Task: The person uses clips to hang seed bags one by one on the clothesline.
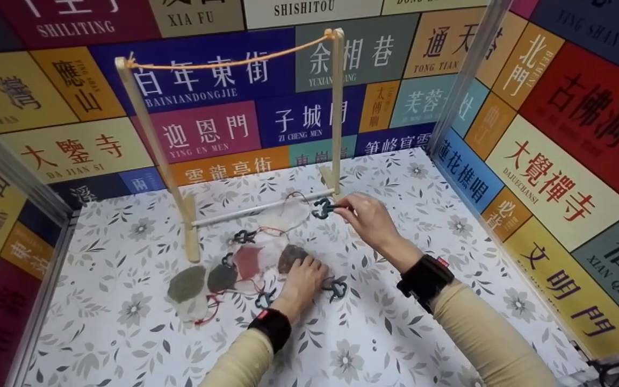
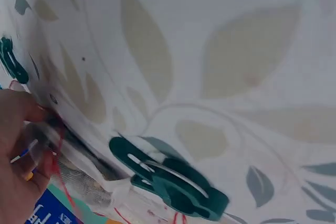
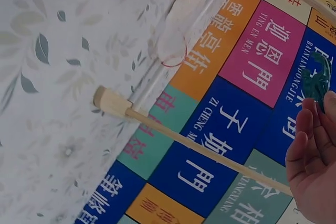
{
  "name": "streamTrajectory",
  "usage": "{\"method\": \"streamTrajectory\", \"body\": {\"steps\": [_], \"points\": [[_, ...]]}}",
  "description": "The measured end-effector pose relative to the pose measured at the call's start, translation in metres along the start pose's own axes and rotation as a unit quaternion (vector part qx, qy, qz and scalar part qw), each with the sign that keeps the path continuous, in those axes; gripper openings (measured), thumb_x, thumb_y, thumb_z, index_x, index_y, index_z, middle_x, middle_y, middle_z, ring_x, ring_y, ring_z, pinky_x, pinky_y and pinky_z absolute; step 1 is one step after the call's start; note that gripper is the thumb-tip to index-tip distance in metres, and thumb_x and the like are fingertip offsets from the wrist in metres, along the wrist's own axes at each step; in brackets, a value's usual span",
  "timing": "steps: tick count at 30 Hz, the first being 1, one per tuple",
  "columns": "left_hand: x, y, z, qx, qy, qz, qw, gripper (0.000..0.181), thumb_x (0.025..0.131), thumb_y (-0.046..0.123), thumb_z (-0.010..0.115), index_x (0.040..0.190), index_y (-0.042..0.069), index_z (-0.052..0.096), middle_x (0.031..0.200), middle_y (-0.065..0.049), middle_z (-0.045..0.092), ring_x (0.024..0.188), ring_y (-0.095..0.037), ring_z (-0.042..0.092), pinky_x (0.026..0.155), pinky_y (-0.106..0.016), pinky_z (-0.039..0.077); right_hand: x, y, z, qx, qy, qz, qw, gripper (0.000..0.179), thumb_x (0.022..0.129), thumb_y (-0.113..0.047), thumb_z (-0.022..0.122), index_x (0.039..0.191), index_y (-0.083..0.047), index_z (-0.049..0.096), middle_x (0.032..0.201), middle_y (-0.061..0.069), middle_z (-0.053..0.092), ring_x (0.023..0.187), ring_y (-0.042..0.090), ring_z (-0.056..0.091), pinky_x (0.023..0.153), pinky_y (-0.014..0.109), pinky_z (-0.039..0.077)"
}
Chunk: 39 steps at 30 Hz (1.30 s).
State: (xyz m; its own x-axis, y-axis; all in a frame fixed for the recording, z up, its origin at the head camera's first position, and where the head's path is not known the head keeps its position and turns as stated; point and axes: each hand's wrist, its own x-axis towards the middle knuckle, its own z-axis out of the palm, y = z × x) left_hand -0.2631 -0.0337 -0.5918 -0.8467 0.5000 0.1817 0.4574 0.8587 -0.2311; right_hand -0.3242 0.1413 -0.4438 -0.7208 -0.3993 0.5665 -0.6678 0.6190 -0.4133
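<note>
My right hand (image 1: 368, 217) pinches a dark green clip (image 1: 322, 208) at the right end of a wooden stand. In the right wrist view the same clip (image 3: 316, 80) stands up from the fingertips. My left hand (image 1: 304, 282) is low over the table, its fingers on a mesh pouch (image 1: 289, 258) with brownish contents. The left wrist view shows thumb and finger pinching the pouch's edge near a red string (image 2: 62, 166). A green clip (image 2: 168, 179) lies beside it there. Left of this hand lie a red-filled pouch (image 1: 247, 262), a dark grey one (image 1: 222, 278) and a green one (image 1: 187, 283).
The stand has two upright posts (image 1: 337, 107), an orange cord (image 1: 234, 62) tied between their tops, and a white rod (image 1: 256, 208) near the table. A whitish pouch (image 1: 282, 219) lies by the rod. More clips (image 1: 336, 290) lie around. Printed panels (image 1: 213, 129) wall the patterned table (image 1: 395, 333).
</note>
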Motion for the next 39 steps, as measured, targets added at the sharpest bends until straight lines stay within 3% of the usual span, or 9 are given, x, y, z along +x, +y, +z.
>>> {"method": "streamTrajectory", "body": {"steps": [3, 6, 12, 16, 21, 23, 28, 31, 39], "points": [[-0.001, -0.008, -0.005, -0.072, 0.066, -0.025, 0.9950, 0.014, 0.096, 0.030, 0.061, 0.097, 0.016, 0.064, 0.096, 0.001, 0.069, 0.094, -0.020, 0.064, 0.082, -0.035, 0.052, 0.011, -0.004, -0.004, -0.012, 0.002, -0.023, 0.9997, 0.017, 0.092, -0.019, 0.069, 0.095, -0.003, 0.071, 0.087, 0.012, 0.072, 0.079, 0.028, 0.067, 0.072, 0.042, 0.055], [-0.001, -0.020, -0.018, -0.167, 0.114, -0.061, 0.9774, 0.017, 0.095, 0.030, 0.065, 0.090, 0.014, 0.063, 0.087, -0.002, 0.069, 0.083, -0.023, 0.067, 0.076, -0.037, 0.055, 0.023, -0.009, -0.009, -0.025, 0.005, -0.039, 0.9989, 0.017, 0.092, -0.020, 0.068, 0.093, -0.003, 0.070, 0.085, 0.013, 0.072, 0.078, 0.029, 0.067, 0.070, 0.042, 0.055], [-0.004, -0.057, -0.057, -0.363, 0.085, -0.151, 0.9156, 0.008, 0.095, 0.015, 0.058, 0.101, 0.012, 0.063, 0.092, -0.005, 0.070, 0.082, -0.024, 0.068, 0.074, -0.040, 0.058, 0.047, -0.021, -0.020, -0.040, 0.005, -0.058, 0.9975, 0.017, 0.092, -0.020, 0.069, 0.092, -0.003, 0.071, 0.085, 0.013, 0.072, 0.080, 0.030, 0.067, 0.072, 0.043, 0.056], [-0.007, -0.086, -0.085, -0.442, 0.080, -0.171, 0.8768, 0.010, 0.098, 0.012, 0.056, 0.104, 0.008, 0.064, 0.091, -0.007, 0.069, 0.082, -0.020, 0.066, 0.076, -0.036, 0.058, 0.063, -0.031, -0.025, -0.052, 0.006, -0.085, 0.9950, 0.016, 0.092, -0.018, 0.069, 0.092, -0.002, 0.071, 0.087, 0.013, 0.072, 0.083, 0.031, 0.068, 0.076, 0.043, 0.057], [-0.013, -0.119, -0.131, -0.491, 0.061, -0.189, 0.8483, 0.015, 0.100, 0.011, 0.055, 0.111, 0.009, 0.064, 0.100, -0.007, 0.071, 0.089, -0.019, 0.068, 0.081, -0.032, 0.059, 0.082, -0.049, -0.030, -0.072, 0.004, -0.116, 0.9906, 0.016, 0.092, -0.019, 0.068, 0.093, -0.003, 0.071, 0.088, 0.011, 0.073, 0.082, 0.028, 0.068, 0.074, 0.039, 0.058], [-0.016, -0.133, -0.149, -0.487, 0.068, -0.195, 0.8486, 0.017, 0.100, 0.011, 0.055, 0.114, 0.009, 0.064, 0.105, -0.008, 0.072, 0.093, -0.020, 0.069, 0.083, -0.032, 0.060, 0.089, -0.058, -0.032, -0.080, 0.004, -0.129, 0.9885, 0.017, 0.093, -0.020, 0.067, 0.093, -0.004, 0.070, 0.089, 0.010, 0.073, 0.081, 0.027, 0.067, 0.073, 0.037, 0.058], [-0.014, -0.178, -0.183, -0.404, 0.150, -0.211, 0.8773, 0.018, 0.097, 0.011, 0.059, 0.112, 0.008, 0.069, 0.106, -0.011, 0.074, 0.098, -0.027, 0.068, 0.089, -0.039, 0.056, 0.117, -0.080, -0.035, -0.095, 0.008, -0.157, 0.9830, 0.020, 0.093, -0.023, 0.066, 0.094, -0.003, 0.070, 0.090, 0.010, 0.073, 0.082, 0.025, 0.067, 0.072, 0.034, 0.058], [-0.012, -0.202, -0.200, -0.356, 0.194, -0.229, 0.8851, 0.018, 0.096, 0.012, 0.062, 0.110, 0.008, 0.072, 0.104, -0.012, 0.075, 0.097, -0.030, 0.067, 0.090, -0.043, 0.053, 0.137, -0.094, -0.036, -0.101, 0.010, -0.167, 0.9807, 0.021, 0.093, -0.022, 0.066, 0.094, -0.002, 0.070, 0.090, 0.010, 0.073, 0.083, 0.025, 0.066, 0.075, 0.033, 0.058], [-0.003, -0.246, -0.231, -0.348, 0.230, -0.307, 0.8556, 0.020, 0.099, 0.013, 0.057, 0.116, 0.011, 0.067, 0.110, -0.012, 0.075, 0.096, -0.027, 0.072, 0.087, -0.040, 0.059, 0.186, -0.127, -0.032, -0.123, 0.019, -0.186, 0.9747, 0.024, 0.096, -0.024, 0.062, 0.095, -0.001, 0.071, 0.092, 0.011, 0.074, 0.082, 0.025, 0.063, 0.075, 0.031, 0.056]]}}
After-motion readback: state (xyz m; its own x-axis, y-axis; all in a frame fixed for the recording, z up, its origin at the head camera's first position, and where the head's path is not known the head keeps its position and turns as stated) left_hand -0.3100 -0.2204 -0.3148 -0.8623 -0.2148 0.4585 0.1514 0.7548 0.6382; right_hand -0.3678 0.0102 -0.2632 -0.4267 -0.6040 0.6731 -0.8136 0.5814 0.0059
